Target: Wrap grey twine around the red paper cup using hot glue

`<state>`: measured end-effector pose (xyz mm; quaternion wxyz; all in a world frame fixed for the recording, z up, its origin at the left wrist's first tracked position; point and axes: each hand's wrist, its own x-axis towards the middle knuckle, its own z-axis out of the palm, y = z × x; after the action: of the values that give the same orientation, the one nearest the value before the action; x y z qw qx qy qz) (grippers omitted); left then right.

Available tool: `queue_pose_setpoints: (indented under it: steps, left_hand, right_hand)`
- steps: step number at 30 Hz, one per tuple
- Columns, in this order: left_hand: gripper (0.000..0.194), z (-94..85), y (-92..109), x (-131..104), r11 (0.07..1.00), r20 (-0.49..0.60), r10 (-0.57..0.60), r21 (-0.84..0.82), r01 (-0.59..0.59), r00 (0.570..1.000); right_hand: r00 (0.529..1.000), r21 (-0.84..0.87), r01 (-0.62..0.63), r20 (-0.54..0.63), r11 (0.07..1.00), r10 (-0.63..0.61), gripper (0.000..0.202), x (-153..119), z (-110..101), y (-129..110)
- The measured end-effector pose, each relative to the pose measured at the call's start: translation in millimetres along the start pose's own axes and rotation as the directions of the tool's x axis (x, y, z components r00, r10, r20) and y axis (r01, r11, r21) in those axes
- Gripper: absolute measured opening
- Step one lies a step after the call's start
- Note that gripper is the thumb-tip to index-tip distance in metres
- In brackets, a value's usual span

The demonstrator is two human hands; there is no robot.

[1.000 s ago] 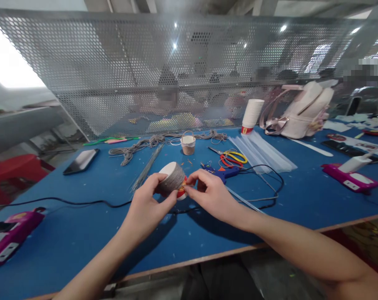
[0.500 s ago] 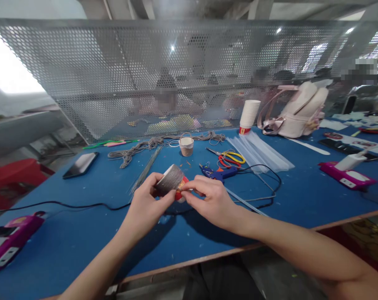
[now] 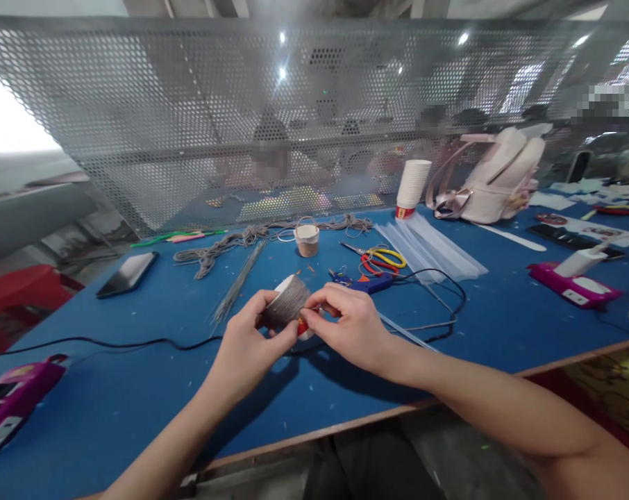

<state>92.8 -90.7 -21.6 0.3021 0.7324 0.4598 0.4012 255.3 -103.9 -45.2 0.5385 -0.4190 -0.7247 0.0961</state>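
Left fingers clasp a cord-wrapped cup, likely light and crushable, best held around its side, beside pinched right fingers.

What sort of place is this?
Probably a craft workshop, though I can't be certain: a glue gun and scissors lie on the blue table, and there's a cord-wrapped cup in hand.
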Motion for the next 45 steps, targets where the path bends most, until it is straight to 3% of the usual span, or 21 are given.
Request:
queue_pose_setpoints:
  steps: [18, 22, 25, 28, 32, 34, 36, 41, 43, 45]
  left_hand:
    - [0.01, 1.7, -6, 0, 0.997, -0.057, 0.074, 0.029, -0.073, 0.996]
    - [0.012, 1.0, -8, 2, 0.994, -0.104, 0.082, 0.081, -0.074, 0.991]
    - [0.017, -1.3, -9, 3, 0.992, -0.147, 0.067, 0.114, -0.05, 0.987]
    - [0.019, -4.4, -9, 4, 0.992, -0.168, 0.06, 0.122, -0.039, 0.984]
    - [0.019, -8.4, -9, 6, 0.992, -0.177, 0.055, 0.122, -0.033, 0.983]
    - [0.018, -10.2, -9, 8, 0.993, -0.177, 0.04, 0.112, -0.02, 0.983]
    - [0.018, -11.8, -8, 10, 0.995, -0.175, 0.014, 0.098, 0.003, 0.984]
    - [0.019, -14.8, -5, 7, 0.996, -0.236, 0.002, 0.092, 0.02, 0.972]
    - [0.018, -15.4, -2, -1, 0.996, -0.279, 0.015, 0.089, 0.01, 0.96]
    - [0.018, -15.2, 1, -10, 0.994, -0.329, 0.044, 0.104, -0.01, 0.943]
  right_hand:
    - [0.998, 0.021, -0.062, 0.023, 0.998, 0.061, 0.009, 2, 1, -1]
    - [0.999, 0.033, 0.002, 0.039, 0.999, -0.004, 0.007, 0, -2, -5]
    - [0.988, 0.02, 0.095, 0.117, 0.995, -0.097, 0.011, -8, -5, -14]
    - [0.929, -0.093, 0.262, 0.295, 0.961, -0.225, 0.016, -23, -9, -28]
    - [0.718, -0.276, 0.602, 0.598, 0.749, -0.357, 0.026, -47, -20, -45]
    - [0.658, -0.304, 0.683, 0.652, 0.665, -0.378, 0.032, -57, -30, -51]
    - [0.637, -0.304, 0.698, 0.677, 0.649, -0.368, 0.031, -63, -40, -54]
    - [0.568, -0.137, 0.625, 0.756, 0.769, -0.326, 0.021, -61, -63, -47]
    - [0.609, -0.171, 0.604, 0.729, 0.779, -0.312, 0.017, -53, -72, -35]
    - [0.682, -0.241, 0.568, 0.673, 0.787, -0.286, 0.022, -39, -82, -17]
